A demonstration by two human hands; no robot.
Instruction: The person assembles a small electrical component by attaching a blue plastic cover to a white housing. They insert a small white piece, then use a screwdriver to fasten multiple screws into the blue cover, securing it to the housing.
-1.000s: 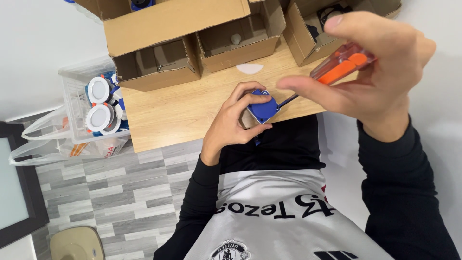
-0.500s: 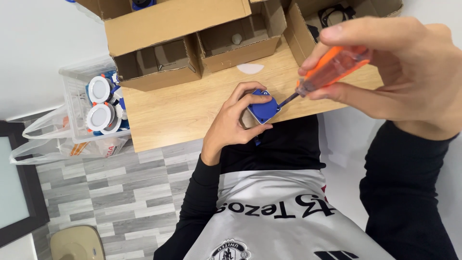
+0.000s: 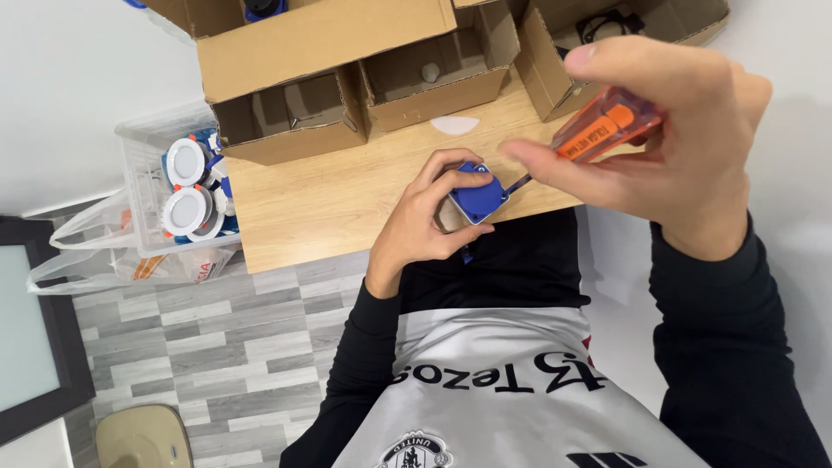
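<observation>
My left hand (image 3: 425, 221) grips a small blue square part (image 3: 477, 196) at the near edge of the wooden table (image 3: 321, 204). My right hand (image 3: 667, 143) is raised close to the camera and holds a screwdriver with a clear orange handle (image 3: 607, 128). Its dark shaft runs down-left, and the tip (image 3: 511, 185) touches the right side of the blue part.
Open cardboard boxes (image 3: 347, 61) line the back of the table; a white oval piece (image 3: 455, 125) lies before them. A clear plastic bin (image 3: 178, 186) with round white fittings and a plastic bag (image 3: 113, 251) stand left of the table. Grey plank floor (image 3: 199, 347) lies below.
My right hand has shifted and turned the screwdriver handle, with the tip staying at the blue part. My left hand and the part have stayed in place.
</observation>
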